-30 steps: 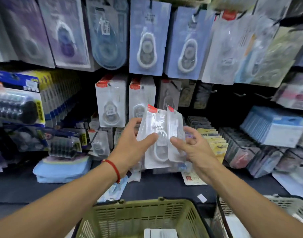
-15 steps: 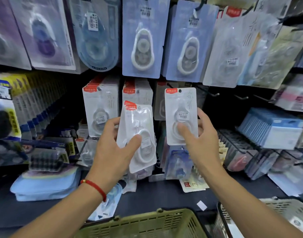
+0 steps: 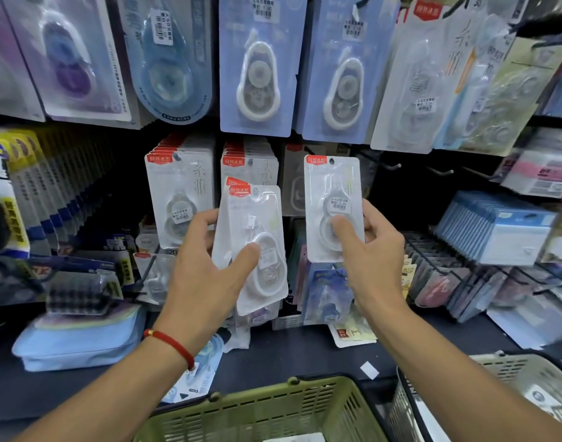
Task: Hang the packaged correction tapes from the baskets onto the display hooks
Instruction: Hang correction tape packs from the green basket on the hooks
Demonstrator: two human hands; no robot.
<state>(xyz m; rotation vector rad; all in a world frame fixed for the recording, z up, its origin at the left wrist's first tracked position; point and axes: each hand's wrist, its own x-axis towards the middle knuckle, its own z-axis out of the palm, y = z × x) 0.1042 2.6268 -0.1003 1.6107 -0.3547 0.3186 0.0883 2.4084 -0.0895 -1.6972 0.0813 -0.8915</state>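
Here the left hand (image 3: 206, 275) gripped a stack of packaged tapes (image 3: 257, 247); the right hand (image 3: 372, 260) pinched a single packaged tape (image 3: 333, 205) upright before the hooks.

glossy clear plastic blister packs (image 3: 334, 208) on white card; olive basket (image 3: 273, 409) below the hands is matt slotted plastic; red cord bracelet (image 3: 172, 344).

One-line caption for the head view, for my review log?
Left hand holds spare packs while right hand lifts one correction tape pack toward the display.
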